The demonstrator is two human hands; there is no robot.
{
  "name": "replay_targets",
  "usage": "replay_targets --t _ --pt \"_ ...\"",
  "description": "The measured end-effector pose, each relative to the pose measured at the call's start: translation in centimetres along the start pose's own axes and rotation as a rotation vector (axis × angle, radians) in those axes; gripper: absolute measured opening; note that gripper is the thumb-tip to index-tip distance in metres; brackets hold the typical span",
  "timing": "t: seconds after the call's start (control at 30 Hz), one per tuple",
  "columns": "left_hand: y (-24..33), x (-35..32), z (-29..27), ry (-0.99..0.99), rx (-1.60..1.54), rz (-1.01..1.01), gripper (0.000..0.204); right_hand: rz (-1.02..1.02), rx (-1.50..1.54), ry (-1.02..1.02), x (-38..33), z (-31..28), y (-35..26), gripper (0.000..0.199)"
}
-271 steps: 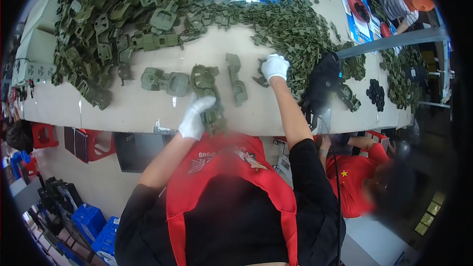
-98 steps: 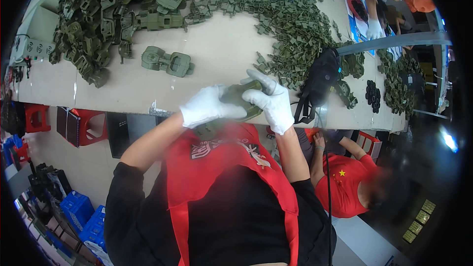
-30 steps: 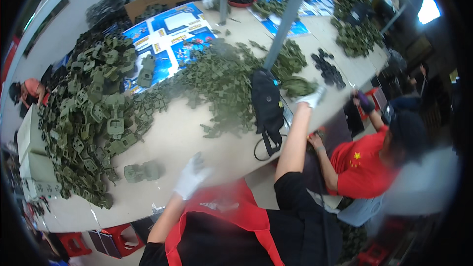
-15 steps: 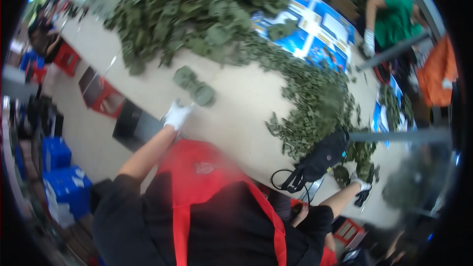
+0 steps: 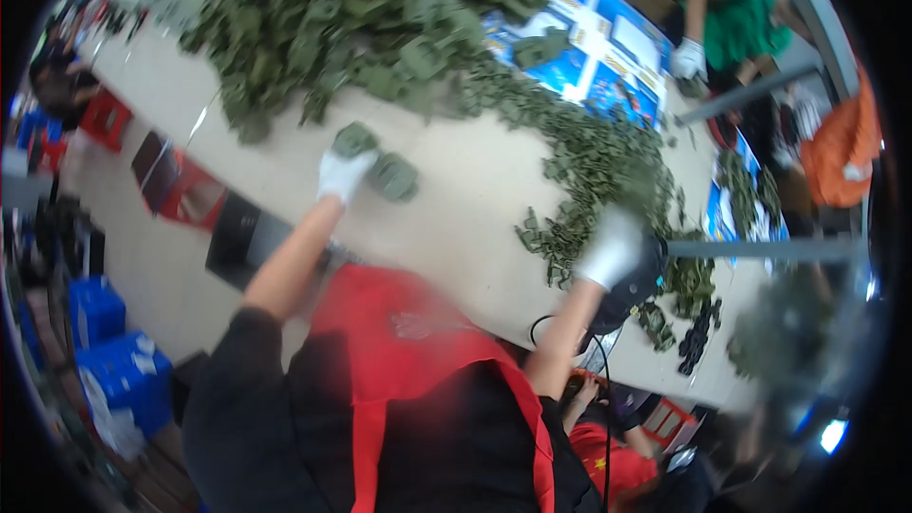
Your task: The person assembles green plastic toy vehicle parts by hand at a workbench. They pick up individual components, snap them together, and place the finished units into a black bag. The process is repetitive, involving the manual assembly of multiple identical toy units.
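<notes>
The left hand [image 5: 344, 173] touches the 2-lobed green part [image 5: 395, 178] on the bench [image 5: 475, 171], apparently to pick it up; that calls for a sure grip. I can't tell either hand's closure; the right hand [image 5: 613, 249] blurs near small green pieces [image 5: 589, 152].

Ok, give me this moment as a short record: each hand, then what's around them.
Left hand: white-gloved, at one end of a two-part green piece; grip unclear
Right hand: white-gloved, blurred, in front of the black bag, beside the small green parts; whether it holds anything cannot be told
Far side of table: heap of larger green parts, printed blue sheet
Right of bag: cluster of black parts
Co-worker: green top, gloved hand near the sheet
</notes>
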State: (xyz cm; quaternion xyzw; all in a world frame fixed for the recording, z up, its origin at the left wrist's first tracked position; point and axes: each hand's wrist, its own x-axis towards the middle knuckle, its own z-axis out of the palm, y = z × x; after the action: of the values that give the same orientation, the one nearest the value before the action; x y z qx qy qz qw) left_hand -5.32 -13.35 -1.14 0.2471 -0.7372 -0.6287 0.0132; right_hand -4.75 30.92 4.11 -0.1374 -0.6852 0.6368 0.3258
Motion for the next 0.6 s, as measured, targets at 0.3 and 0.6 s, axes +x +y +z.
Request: replay_targets --t 0.3,0.6 --pt "-8.6 2.2 1.8 -0.194 -0.462 -0.245 0.050 0.468 -0.439 -1.328 -15.2 26.0 3.9 0.051" --pt "-10.2 -0.2 0.9 -0.155 -0.303 -0.284 0.026 1.020 -0.335 -1.398 -15.4 21.3 3.9 0.048"
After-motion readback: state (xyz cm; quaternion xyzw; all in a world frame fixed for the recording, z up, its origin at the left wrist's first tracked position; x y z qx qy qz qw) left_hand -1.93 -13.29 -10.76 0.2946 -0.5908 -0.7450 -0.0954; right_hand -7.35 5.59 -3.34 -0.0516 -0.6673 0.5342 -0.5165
